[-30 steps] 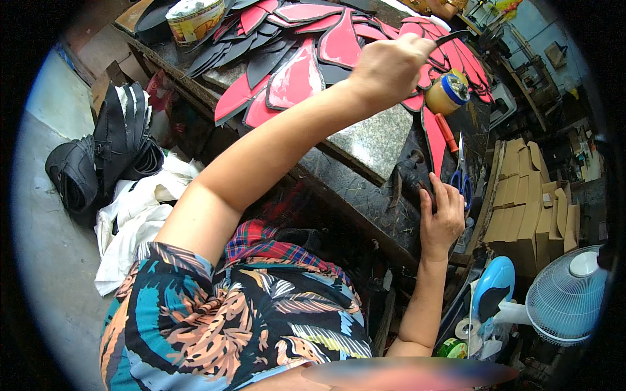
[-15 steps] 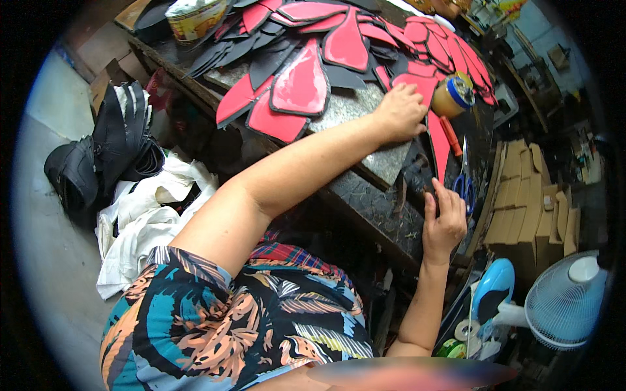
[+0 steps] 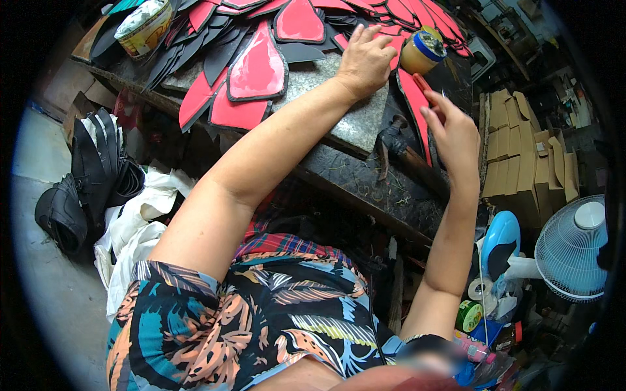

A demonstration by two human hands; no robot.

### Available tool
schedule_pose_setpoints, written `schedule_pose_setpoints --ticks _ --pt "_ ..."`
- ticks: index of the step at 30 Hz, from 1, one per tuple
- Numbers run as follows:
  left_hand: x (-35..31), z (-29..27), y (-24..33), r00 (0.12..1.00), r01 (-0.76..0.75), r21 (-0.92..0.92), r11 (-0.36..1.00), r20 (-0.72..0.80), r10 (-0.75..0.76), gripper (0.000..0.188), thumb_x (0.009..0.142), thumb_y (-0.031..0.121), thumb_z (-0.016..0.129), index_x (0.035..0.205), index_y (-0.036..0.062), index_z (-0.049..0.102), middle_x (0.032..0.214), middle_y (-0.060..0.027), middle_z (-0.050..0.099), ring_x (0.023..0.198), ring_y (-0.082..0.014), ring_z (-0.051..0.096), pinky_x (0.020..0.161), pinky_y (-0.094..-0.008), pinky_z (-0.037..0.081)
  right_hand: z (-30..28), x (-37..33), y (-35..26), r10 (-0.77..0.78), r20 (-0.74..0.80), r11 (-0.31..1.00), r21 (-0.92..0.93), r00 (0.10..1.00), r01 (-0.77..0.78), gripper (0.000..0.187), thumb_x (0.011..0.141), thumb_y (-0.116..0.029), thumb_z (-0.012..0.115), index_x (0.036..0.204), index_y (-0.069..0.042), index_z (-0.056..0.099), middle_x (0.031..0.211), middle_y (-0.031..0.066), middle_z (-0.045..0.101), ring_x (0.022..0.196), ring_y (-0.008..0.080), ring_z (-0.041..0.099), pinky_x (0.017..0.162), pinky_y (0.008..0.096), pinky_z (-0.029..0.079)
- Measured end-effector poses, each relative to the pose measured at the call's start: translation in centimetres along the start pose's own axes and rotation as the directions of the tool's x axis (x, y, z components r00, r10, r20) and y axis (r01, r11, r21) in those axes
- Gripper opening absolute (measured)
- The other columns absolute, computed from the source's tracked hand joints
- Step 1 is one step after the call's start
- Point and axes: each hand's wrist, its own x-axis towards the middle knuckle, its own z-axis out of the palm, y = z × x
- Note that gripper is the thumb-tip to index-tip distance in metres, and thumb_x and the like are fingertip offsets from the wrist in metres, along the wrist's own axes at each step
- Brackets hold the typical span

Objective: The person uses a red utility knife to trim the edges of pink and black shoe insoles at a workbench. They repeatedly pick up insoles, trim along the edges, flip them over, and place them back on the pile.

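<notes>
My left hand (image 3: 368, 64) rests over a red piece with a dark edge, beside the grey stone slab (image 3: 352, 120); its fingers are spread, gripping nothing visible. My right hand (image 3: 454, 130) reaches in from the right, thumb and forefinger closed around the lower end of a slim red-handled tool (image 3: 422, 86). Its working end is not visible. Under these fingers, a narrow red piece (image 3: 412, 104) points toward me. A jar of yellowish paste with a blue rim (image 3: 419, 53) stands just beyond. The scissors are mostly covered by my right hand.
A hammer (image 3: 394, 138) lies near the bench's front edge. Overlapping red and black petal-shaped pieces (image 3: 256, 65) spread across the far side, beside a white-topped tub (image 3: 143, 29). Right of the bench are cardboard pieces (image 3: 521, 156) and a fan (image 3: 574, 247); black rolls (image 3: 62, 215) lie left.
The view has shifted, so the bench sits higher and further left. My right hand has moved away from the narrow red piece's tip up to the red-handled tool. My left fingers have lifted slightly.
</notes>
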Motion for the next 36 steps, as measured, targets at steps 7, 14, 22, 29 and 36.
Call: schedule_pose_setpoints --ticks 7,14,22,29,36 --pt "0.0 -0.2 -0.3 0.994 0.049 -0.011 0.999 -0.099 -0.050 0.021 0.072 0.016 0.066 0.092 0.0140 0.073 0.114 -0.0088 0.065 0.123 -0.0331 0.051 0.108 -0.0533 0.033 3.5 4.2 -0.8 0.144 0.287 0.942 -0.332 0.947 -0.043 0.061 0.081 -0.042 0.073 0.134 -0.016 0.058 0.122 0.0151 0.065 0.110 0.0356 0.063 0.091 0.0457 0.051" --pt "0.1 0.1 -0.1 0.991 -0.024 -0.073 0.997 -0.135 0.014 0.017 0.071 0.016 0.066 0.086 0.0122 0.073 0.108 -0.0098 0.066 0.120 -0.0342 0.052 0.106 -0.0528 0.034 4.2 3.5 2.2 0.118 -0.114 0.992 -0.027 0.986 -0.122 0.023 0.086 -0.033 0.066 0.100 -0.016 0.073 0.086 0.0153 0.072 0.084 0.0351 0.070 0.078 0.0461 0.054" --pt "-0.1 -0.4 0.2 0.992 -0.051 -0.119 0.992 -0.123 0.036 0.018 0.071 0.016 0.066 0.086 0.0115 0.073 0.107 -0.0090 0.066 0.120 -0.0336 0.052 0.104 -0.0474 0.038 5.7 2.9 1.7 -0.006 -0.037 0.974 -0.228 0.999 -0.003 0.030 0.086 -0.031 0.067 0.111 -0.015 0.070 0.094 0.0161 0.072 0.090 0.0352 0.070 0.083 0.0453 0.054" --pt "0.0 -0.8 0.7 0.998 0.020 -0.282 0.959 -0.049 -0.036 0.047 0.076 0.035 0.072 0.116 0.0107 0.065 0.121 -0.0125 0.063 0.127 -0.0370 0.048 0.109 -0.0480 0.035 2.9 3.2 1.6 0.114 -0.246 0.990 -0.055 0.963 -0.131 0.023 0.088 -0.022 0.059 0.107 -0.016 0.070 0.090 0.0190 0.071 0.086 0.0378 0.069 0.078 0.0475 0.054" --pt "0.2 -0.6 0.6 0.976 0.217 -0.262 0.941 0.027 -0.217 0.077 0.082 0.047 0.073 0.143 0.0089 0.047 0.142 -0.0196 0.050 0.138 -0.0367 0.040 0.113 -0.0441 0.033 2.2 3.8 3.5 0.153 -0.101 0.682 0.730 0.983 -0.031 0.020 0.094 -0.008 0.060 0.109 0.003 0.068 0.097 -0.0006 0.068 0.087 0.0052 0.060 0.077 0.0213 0.048"
